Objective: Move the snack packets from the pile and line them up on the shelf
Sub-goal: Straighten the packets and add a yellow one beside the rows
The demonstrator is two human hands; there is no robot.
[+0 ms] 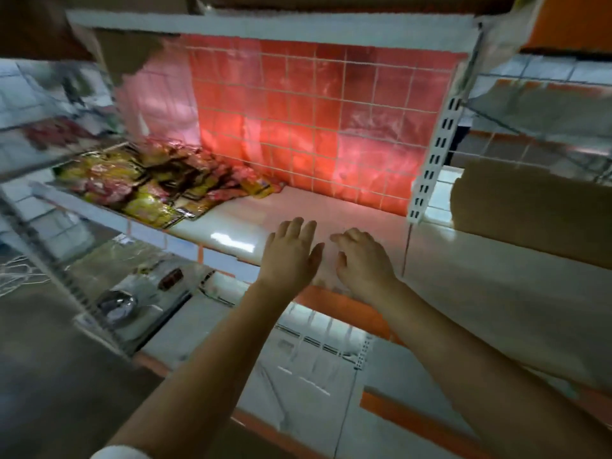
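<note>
A pile of snack packets (159,180), yellow, red and brown, lies on the left part of the white shelf (357,210), against the red wire-grid back panel. My left hand (291,253) hovers over the shelf's front edge with fingers straight and holds nothing. Beside it, my right hand (361,256) has loosely curled fingers and also holds nothing. Both hands are to the right of the pile and apart from it. The frame is blurred.
The red grid back panel (331,111) closes the rear. A perforated white upright (433,154) bounds the shelf on the right. Another shelf board (265,28) runs overhead. Lower shelves (298,376) and a neighbouring rack with goods (49,127) lie below and left.
</note>
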